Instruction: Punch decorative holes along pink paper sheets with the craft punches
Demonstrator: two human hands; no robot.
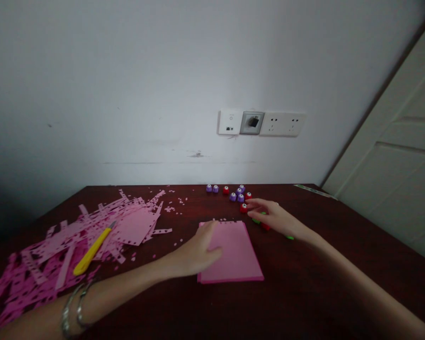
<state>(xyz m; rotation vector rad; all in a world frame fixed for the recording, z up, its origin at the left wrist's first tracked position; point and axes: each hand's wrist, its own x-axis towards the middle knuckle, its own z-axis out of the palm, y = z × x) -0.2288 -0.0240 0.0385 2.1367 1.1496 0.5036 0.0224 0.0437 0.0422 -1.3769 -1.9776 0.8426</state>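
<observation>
A stack of pink paper (232, 255) lies on the dark red-brown table, with small notches or holes along its far edge. My left hand (197, 250) rests at the stack's left side, thumb apart from the fingers over the top sheet. To the right, my right hand (274, 216) reaches over a group of small craft punches, fingers apart. Its fingertips are close to a red punch (244, 208); whether they touch it I cannot tell. Another red punch (265, 226) and a green punch (256, 220) are partly hidden beneath that hand.
Several purple punches (233, 197) stand farther back beside a red one (225, 190). At left, a yellow utility knife (94, 251) lies on a heap of punched pink paper strips (49, 269). Tiny pink cutouts (170, 208) are scattered around. A wall with sockets (282, 124) rises behind.
</observation>
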